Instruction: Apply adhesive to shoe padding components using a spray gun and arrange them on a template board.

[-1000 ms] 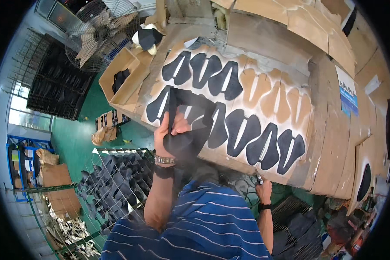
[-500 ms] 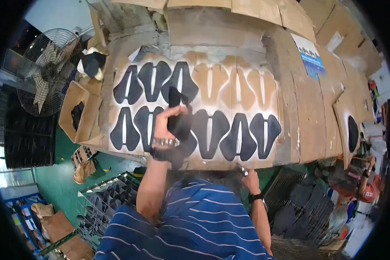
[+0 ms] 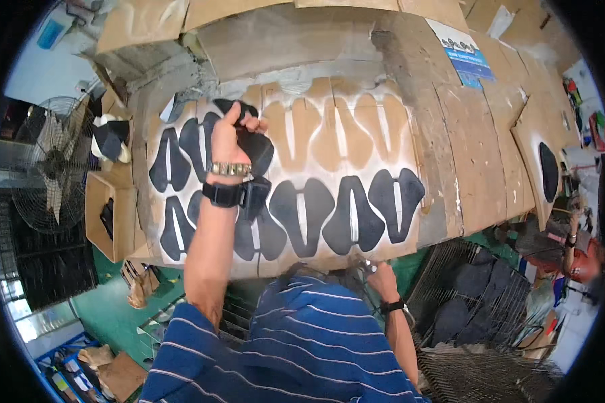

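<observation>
My left hand (image 3: 230,138) is raised over the back row on the cardboard-covered table (image 3: 450,174). Its fingers curl around a dark shoe-upper piece (image 3: 234,107), part of which the hand hides. Dark U-shaped uppers (image 3: 290,208) lie in a front row. At the back left are more dark uppers (image 3: 157,168), partly covered by my hand and wrist. Bare tan outlines (image 3: 326,144) ringed with white overspray show to their right. Low by the table's front edge, my right hand (image 3: 384,282) is closed on a small metal tool that looks like a spray gun (image 3: 368,267).
A wire fan (image 3: 50,164) stands at the left, beside an open cardboard box (image 3: 97,228) with a dark piece inside. Wire racks with dark pieces (image 3: 467,285) stand at the lower right. Another person's hand (image 3: 574,225) shows at the far right.
My left hand has moved away from me and left with the dark upper, from between the rows to the back row. My right hand stays low at the front edge. The view has shifted slightly.
</observation>
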Motion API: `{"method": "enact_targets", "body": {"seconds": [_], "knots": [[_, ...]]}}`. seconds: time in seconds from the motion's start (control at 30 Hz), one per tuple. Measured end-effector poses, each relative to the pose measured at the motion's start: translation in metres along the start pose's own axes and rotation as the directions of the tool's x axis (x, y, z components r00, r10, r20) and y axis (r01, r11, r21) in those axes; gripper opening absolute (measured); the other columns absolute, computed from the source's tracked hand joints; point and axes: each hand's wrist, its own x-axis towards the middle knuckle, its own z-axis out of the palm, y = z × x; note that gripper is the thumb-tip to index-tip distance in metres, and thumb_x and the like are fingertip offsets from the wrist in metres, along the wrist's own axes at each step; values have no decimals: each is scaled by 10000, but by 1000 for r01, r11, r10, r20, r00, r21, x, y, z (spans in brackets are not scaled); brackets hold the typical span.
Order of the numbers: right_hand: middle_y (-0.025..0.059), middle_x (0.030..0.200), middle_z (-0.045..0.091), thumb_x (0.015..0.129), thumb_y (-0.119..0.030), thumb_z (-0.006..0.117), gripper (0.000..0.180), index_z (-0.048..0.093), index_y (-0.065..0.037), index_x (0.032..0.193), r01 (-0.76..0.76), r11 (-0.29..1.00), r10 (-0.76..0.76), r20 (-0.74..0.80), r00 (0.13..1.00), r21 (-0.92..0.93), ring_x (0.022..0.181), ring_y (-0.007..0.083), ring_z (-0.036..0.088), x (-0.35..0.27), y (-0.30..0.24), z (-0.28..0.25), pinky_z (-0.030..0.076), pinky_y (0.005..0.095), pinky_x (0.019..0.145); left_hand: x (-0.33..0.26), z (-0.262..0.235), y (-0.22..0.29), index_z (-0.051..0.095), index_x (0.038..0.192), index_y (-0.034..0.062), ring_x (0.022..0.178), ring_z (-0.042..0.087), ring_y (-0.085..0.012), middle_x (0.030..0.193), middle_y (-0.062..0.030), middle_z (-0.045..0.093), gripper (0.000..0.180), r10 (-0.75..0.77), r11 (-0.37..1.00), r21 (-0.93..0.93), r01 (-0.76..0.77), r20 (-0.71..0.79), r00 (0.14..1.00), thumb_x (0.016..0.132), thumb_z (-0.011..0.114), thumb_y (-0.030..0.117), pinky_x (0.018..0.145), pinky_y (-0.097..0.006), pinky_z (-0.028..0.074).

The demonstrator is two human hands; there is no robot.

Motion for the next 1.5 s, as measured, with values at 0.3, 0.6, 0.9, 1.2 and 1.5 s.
{"method": "enact_targets", "body": {"seconds": [0.3, 0.6, 0.9, 1.2, 1.5], "knots": [[303, 989, 704, 780, -142, 708, 430, 750, -153, 1208, -2, 999, 6, 102, 995, -47, 965, 447, 695, 17, -10, -14, 568, 507, 869, 215, 16, -53, 509, 1262, -110, 1203, 605, -407, 1353, -336, 574, 657, -119, 933, 275, 232, -374, 920, 1007, 569, 493, 1039, -530, 469], [270, 933, 720, 783, -145, 694, 331, 774, -117, 1103, 5, 999, 1, 119, 993, -53, 902, 424, 713, 26, -9, -20, 588, 510, 816, 163, -112, -43, 647, 1351, 124, 992, 677, -447, 1041, -310, 688, 491, -98, -686, 670, -283, 300, 949, 874, 551, 188, 889, -526, 545], [287, 887, 708, 749, -97, 638, 422, 772, -130, 1149, 95, 984, -70, 165, 984, -148, 844, 438, 710, 39, -25, -26, 590, 512, 774, 84, -144, -125, 449, 1522, 145, 1038, 560, -280, 1092, -92, 559, 674, 113, -923, 384, -3, 279, 954, 870, 614, 176, 824, -450, 469], [280, 853, 706, 754, -100, 632, 326, 772, -75, 1047, 99, 976, -77, 118, 990, -193, 838, 442, 710, 36, -25, -19, 588, 518, 767, 71, -147, -137, 470, 1509, 138, 1033, 551, -250, 1068, -59, 557, 569, 107, -933, 359, -1, 281, 954, 943, 529, 139, 872, -426, 418], [324, 906, 692, 736, -98, 640, 263, 751, 4, 951, 90, 972, -60, 141, 988, -217, 850, 457, 705, 41, -19, -11, 591, 512, 768, 35, -168, -150, 535, 1439, 121, 995, 558, -257, 1015, -71, 568, 521, 74, -897, 435, -77, 321, 944, 917, 542, 137, 827, -425, 429]]}}
